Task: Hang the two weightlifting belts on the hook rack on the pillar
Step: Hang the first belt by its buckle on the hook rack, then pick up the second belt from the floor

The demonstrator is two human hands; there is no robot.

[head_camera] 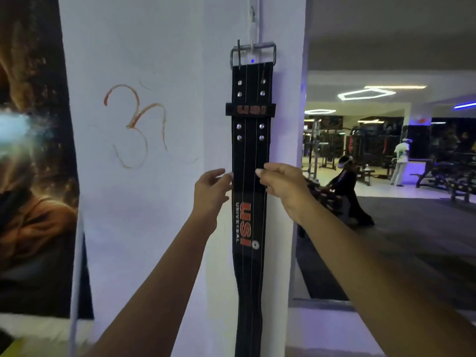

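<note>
A black weightlifting belt (249,155) with red USI lettering hangs straight down the white pillar (154,202). Its metal buckle (253,54) is caught on a small hook (252,47) near the top. A second hook (253,14) sits higher on the pillar with nothing on it. My left hand (211,191) is at the belt's left edge, fingers apart, fingertips just touching it. My right hand (283,186) is at the belt's right edge with fingers curled, a fingertip resting on the belt face. Neither hand grips the belt. No second belt is in view.
An orange symbol (136,124) is drawn on the pillar's left face. A dark poster (33,176) hangs at the left. To the right the gym floor opens, with a seated person (347,186), a standing person (400,161) and weight machines (443,176).
</note>
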